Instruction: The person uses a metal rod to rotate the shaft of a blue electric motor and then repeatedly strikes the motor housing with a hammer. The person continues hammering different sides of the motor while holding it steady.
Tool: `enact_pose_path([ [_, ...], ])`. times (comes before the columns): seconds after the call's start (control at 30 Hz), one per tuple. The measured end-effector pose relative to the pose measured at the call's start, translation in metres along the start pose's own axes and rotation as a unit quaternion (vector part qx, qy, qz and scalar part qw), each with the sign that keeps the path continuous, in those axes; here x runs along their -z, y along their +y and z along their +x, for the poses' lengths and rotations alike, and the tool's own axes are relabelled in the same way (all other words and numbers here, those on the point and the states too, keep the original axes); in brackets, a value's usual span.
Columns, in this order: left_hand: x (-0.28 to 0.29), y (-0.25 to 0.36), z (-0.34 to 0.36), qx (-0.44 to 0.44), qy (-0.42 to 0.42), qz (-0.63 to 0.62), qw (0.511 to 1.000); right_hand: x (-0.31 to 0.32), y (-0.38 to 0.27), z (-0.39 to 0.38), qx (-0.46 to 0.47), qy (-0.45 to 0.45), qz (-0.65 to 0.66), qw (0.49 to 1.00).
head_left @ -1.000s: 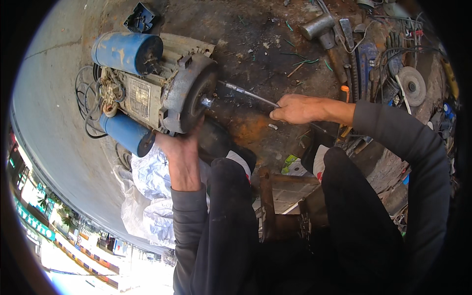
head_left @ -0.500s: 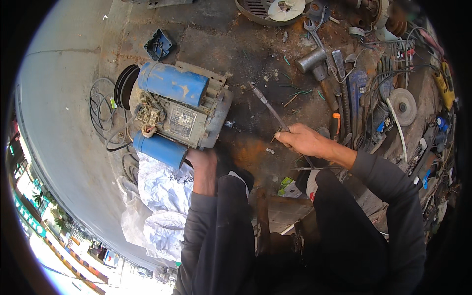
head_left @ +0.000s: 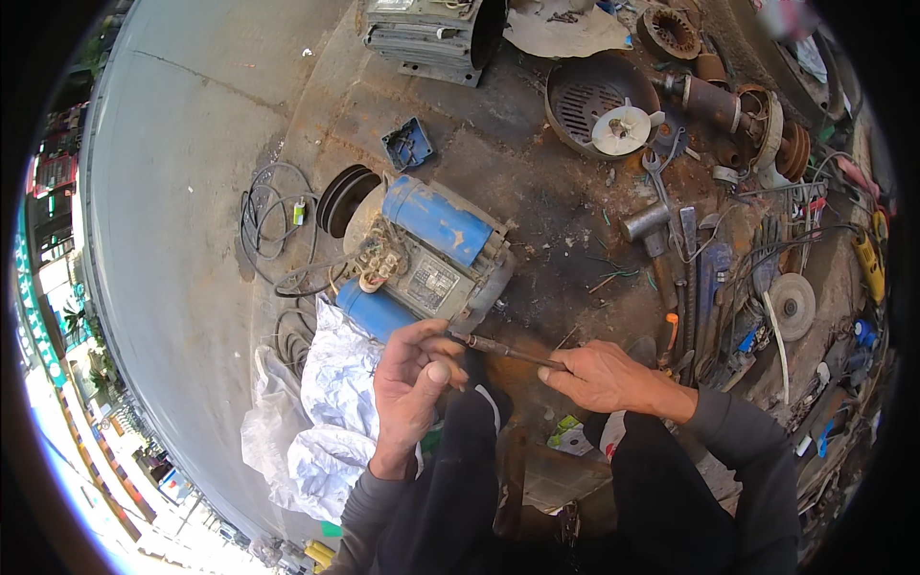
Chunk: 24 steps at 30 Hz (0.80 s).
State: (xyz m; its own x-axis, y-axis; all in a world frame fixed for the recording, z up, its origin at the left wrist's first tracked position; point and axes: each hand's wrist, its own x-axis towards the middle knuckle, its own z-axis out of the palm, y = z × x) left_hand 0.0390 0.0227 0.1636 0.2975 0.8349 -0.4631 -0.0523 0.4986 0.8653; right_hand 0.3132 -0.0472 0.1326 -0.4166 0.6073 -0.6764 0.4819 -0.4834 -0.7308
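Observation:
My right hand (head_left: 609, 376) is closed round the shaft of a long socket wrench (head_left: 513, 353), whose tip points left. My left hand (head_left: 410, 376) is half curled with the palm turned up and the thumb apart. Its fingers are beside the wrench tip; whether they touch it I cannot tell. Just beyond lies an electric motor (head_left: 470, 305) with a black pulley (head_left: 347, 199) at its left end. Two blue cylinders are on it, an upper one (head_left: 436, 220) and a lower one (head_left: 372, 309). Between them its wiring terminals (head_left: 381, 257) are exposed.
A blue terminal box (head_left: 408, 144) lies behind the motor, a grey cable (head_left: 251, 216) to its left. Crumpled silvery sheeting (head_left: 331, 460) lies by my left arm. At the right are a hammer (head_left: 647, 222), spanner (head_left: 655, 172), grinding disc (head_left: 793, 307) and round slotted cover (head_left: 567, 101).
My left hand has come away from beneath the lower blue cylinder and turned palm up. The wrench has swung down and left, its tip now beside my left fingers. The view has shifted.

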Motion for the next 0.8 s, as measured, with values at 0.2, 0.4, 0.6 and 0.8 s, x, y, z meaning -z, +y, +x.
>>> enact_pose_path([
  [0.2,-0.014,0.012,0.015,-0.024,-0.037,0.032,0.999,0.004,-0.009,0.004,-0.003,-0.028,-0.053,0.998],
  [0.4,0.0,0.044,0.052,-0.161,0.046,0.039,0.985,0.011,-0.001,0.001,0.014,0.037,-0.048,0.998],
  [0.6,0.028,0.093,0.206,-0.131,0.101,0.309,0.937,0.011,0.064,0.034,-0.129,0.108,0.074,0.983],
  [0.8,0.032,0.067,0.32,-0.089,-0.02,0.574,0.814,0.011,0.127,0.072,-0.192,0.232,0.047,0.952],
])
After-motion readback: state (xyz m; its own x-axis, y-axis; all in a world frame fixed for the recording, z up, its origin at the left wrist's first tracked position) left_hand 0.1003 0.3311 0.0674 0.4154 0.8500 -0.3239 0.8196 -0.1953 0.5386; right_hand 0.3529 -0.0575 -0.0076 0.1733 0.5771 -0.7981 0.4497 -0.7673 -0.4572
